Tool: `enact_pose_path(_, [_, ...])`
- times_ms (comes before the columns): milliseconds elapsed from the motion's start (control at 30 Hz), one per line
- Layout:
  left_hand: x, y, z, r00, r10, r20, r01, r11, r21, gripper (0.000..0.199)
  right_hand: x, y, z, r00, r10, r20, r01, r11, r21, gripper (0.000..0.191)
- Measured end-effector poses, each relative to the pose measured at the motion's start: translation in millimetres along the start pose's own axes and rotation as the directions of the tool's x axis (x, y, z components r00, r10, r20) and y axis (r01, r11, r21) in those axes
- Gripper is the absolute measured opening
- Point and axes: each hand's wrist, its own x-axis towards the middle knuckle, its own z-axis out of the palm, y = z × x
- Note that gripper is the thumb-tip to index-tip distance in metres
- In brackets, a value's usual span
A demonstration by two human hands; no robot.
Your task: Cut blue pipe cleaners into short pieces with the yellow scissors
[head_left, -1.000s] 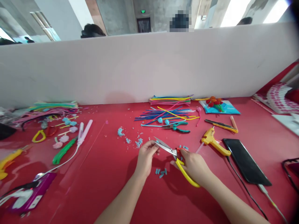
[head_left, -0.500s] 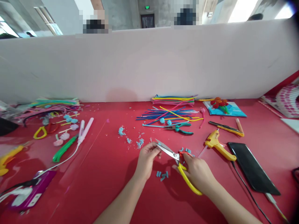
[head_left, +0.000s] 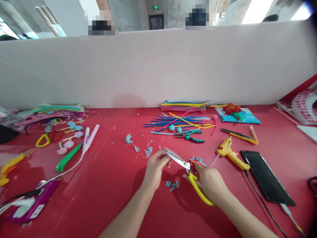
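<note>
My right hand (head_left: pixel 210 180) grips scissors (head_left: pixel 178 159) with one yellow and one red handle. Their slightly parted blades point up and left, tips at the fingers of my left hand (head_left: pixel 156 167). Those fingers are pinched together on a small light-blue pipe cleaner piece (head_left: pixel 168 152), mostly hidden by fingers and blades. Below the scissors lie several short blue pipe cleaner pieces (head_left: pixel 172 185). More cut pieces (head_left: pixel 198 159) lie just beyond my right hand. Fluffy blue clippings (head_left: pixel 148 151) are scattered past my left hand.
Pipe cleaners (head_left: pixel 178 121) and green-handled pliers (head_left: pixel 190 136) lie ahead. On the right are a yellow glue gun (head_left: pixel 230 153), a black phone (head_left: pixel 267 177) and a craft knife (head_left: pixel 240 136). A pink hair iron (head_left: pixel 91 138) and purple power strip (head_left: pixel 39 201) lie left; a white partition (head_left: pixel 138 69) stands behind.
Almost nothing differs. Both hands and the scissors keep nearly the same place, with the blades perhaps a trace closer together; the view has shifted very slightly.
</note>
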Motion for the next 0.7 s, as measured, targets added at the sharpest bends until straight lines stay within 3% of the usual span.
enact_pose_path(567, [0.0,3.4,-0.9,1.0,-0.028,0.006,0.028,1.0,0.006,0.009,0.2,3.3,2.1,0.999,0.042,0.025,-0.042,0.999,-0.033,0.03])
enact_pose_path(700, [1.0,2.3,-0.1,0.998,-0.059,0.011,0.059,0.998,-0.022,0.012,1.5,-0.6,-4.3,0.996,0.082,-0.017,-0.082,0.997,0.006,0.029])
